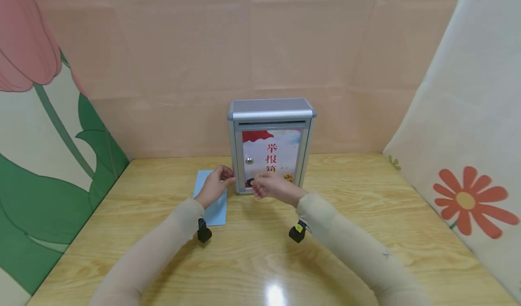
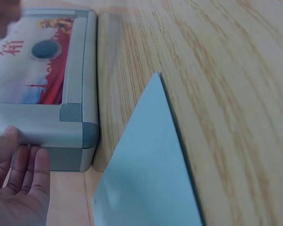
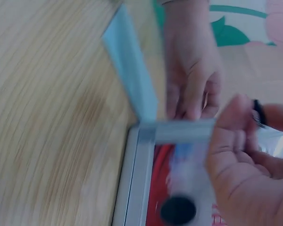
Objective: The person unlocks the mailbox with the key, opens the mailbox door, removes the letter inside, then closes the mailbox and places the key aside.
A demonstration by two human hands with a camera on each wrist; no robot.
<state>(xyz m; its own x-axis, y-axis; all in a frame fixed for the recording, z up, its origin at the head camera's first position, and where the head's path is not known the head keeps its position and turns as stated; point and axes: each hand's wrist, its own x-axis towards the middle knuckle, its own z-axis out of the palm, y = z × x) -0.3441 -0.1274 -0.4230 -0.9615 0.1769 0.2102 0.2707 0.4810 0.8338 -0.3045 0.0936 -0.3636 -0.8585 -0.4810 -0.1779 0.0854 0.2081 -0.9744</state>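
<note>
A silver-grey metal letter box point(image 1: 268, 111) stands upright on the wooden table, with a slot near its top and a red-and-white printed front. Its small round lock point(image 1: 249, 161) sits on the left of the front panel. At the box's left side, my left hand point(image 1: 215, 186) holds the edge, thumb on the front frame point(image 2: 35, 134) and fingers against the side. My right hand point(image 1: 274, 186) is in front of the lower panel, below the lock. Between its thumb and index finger it pinches a small black-headed key point(image 3: 259, 113), mostly hidden by the fingers.
A flat light blue paper or envelope point(image 1: 215, 213) lies on the table left of the box, partly under my left hand. A black round spot point(image 2: 46, 49) marks the panel's lower corner. Behind the table hangs a peach-coloured cloth point(image 1: 183, 71); flower-printed cloths flank both sides.
</note>
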